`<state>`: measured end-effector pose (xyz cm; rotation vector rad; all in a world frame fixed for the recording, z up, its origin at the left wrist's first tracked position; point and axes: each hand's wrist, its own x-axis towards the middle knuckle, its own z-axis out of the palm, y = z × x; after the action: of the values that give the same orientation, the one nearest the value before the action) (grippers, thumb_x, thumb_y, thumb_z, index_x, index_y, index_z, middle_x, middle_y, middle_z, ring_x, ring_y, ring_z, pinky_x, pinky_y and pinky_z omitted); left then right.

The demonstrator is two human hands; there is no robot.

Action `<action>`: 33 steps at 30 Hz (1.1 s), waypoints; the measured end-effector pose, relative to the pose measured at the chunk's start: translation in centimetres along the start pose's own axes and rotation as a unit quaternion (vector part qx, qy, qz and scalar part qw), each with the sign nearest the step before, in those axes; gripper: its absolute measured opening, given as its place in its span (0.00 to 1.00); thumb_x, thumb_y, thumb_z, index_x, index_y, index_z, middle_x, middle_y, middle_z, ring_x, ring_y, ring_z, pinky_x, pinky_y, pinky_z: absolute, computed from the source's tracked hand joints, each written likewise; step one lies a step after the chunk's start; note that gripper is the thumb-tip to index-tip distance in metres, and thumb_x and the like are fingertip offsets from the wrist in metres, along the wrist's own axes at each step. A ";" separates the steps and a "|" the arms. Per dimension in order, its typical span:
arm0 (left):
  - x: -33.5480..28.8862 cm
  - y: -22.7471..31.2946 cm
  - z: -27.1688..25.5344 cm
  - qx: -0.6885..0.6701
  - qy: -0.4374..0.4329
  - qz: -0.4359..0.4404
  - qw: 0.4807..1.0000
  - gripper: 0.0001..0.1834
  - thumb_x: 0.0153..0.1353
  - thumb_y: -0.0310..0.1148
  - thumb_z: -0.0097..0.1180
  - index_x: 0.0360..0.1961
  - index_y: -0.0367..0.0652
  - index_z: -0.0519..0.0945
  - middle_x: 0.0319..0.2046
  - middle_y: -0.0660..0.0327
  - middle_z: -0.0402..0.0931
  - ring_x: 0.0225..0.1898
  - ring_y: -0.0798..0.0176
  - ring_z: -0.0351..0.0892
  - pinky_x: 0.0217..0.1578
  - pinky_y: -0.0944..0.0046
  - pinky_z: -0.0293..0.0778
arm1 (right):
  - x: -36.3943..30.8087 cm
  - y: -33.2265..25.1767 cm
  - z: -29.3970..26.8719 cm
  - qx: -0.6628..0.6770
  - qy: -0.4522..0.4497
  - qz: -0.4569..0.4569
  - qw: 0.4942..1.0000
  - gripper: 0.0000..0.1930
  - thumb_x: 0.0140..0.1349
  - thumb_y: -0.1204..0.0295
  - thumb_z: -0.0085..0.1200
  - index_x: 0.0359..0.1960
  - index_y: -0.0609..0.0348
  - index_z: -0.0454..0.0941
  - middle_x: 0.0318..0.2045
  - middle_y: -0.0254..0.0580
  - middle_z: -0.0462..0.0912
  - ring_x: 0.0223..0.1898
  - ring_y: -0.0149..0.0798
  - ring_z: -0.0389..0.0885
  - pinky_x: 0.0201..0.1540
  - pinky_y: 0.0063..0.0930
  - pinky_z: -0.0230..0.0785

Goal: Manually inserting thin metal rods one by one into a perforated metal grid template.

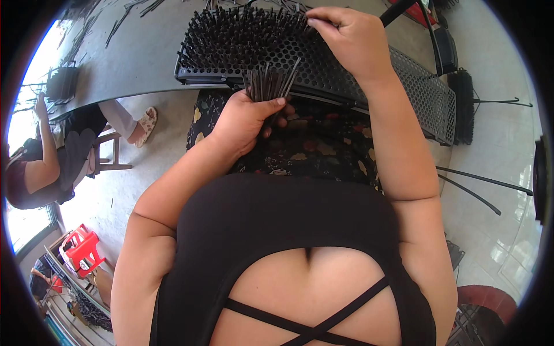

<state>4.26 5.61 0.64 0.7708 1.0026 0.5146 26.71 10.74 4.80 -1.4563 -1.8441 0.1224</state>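
My left hand [247,118] is wrapped round a bundle of thin dark rods [270,83], whose ends fan out above the fist. Beyond it lies a black perforated tray [334,63], its round holes in rows. Many dark rods [236,37] stand upright and close together in the left part of the tray. My right hand [355,40] is over the tray at the right edge of these rods, its thumb and forefinger pinched together. What the fingertips hold, if anything, is too small to make out.
A grey table [138,55] carries loose dark strips [118,26]. At the left, another person [52,155] sits by the table on a stool [112,151]. A red plastic stool [82,251] stands behind. To the right are a black bristly piece [463,106] and thin black bars [485,181].
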 end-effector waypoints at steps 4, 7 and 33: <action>0.1 -0.3 -0.1 -0.007 -0.007 0.029 1.000 0.07 0.64 0.28 0.58 0.42 0.39 0.80 0.31 0.60 0.83 0.25 0.71 0.78 0.17 0.74 0.65 | -1.6 0.4 0.0 -0.011 0.048 -0.087 0.995 0.14 0.58 0.76 0.64 0.46 0.59 0.81 0.33 0.39 0.87 0.34 0.29 0.85 0.36 0.22 0.76; 0.0 -0.3 0.0 -0.010 -0.016 0.057 0.998 0.07 0.64 0.28 0.58 0.42 0.39 0.80 0.31 0.60 0.83 0.25 0.72 0.78 0.17 0.75 0.65 | -4.1 -1.5 0.3 0.255 0.009 0.137 0.957 0.19 0.56 0.75 0.65 0.51 0.55 0.80 0.33 0.38 0.87 0.34 0.28 0.84 0.38 0.22 0.75; 0.1 0.4 -0.8 -0.175 -0.145 -0.092 0.970 0.16 0.68 0.29 0.50 0.54 0.32 0.74 0.44 0.45 0.81 0.44 0.50 0.84 0.36 0.49 0.86 | -2.4 1.0 1.9 0.192 0.139 -0.055 0.970 0.13 0.61 0.85 0.59 0.47 0.65 0.78 0.37 0.40 0.86 0.40 0.28 0.85 0.46 0.19 0.77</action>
<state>3.61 6.20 0.62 0.4171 0.6772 0.3901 26.46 9.71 1.79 -1.0429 -1.5633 0.1983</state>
